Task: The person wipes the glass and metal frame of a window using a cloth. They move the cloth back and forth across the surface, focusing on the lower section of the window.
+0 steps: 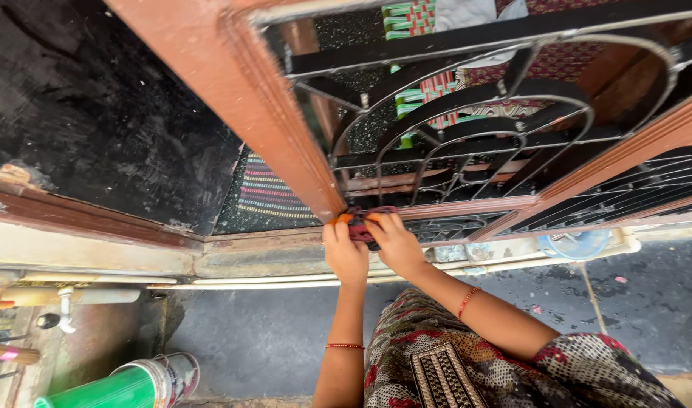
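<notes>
Cloth strip (359, 221), dark red, bunched at bottom corner of brown window frame (285, 121) w/ black iron grille (467, 128); it lies just above both hands. Left hand (344, 253) & right hand (395, 243) pinch it, fingertips closed on it, equally near.

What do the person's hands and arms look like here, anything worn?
Both hands are bare, no gloves. Left hand has orange-painted nails and a thin red bracelet at mid forearm. Right hand has a red bracelet past the wrist. Forearms are uncovered; a patterned sleeve begins near the right elbow.
</notes>
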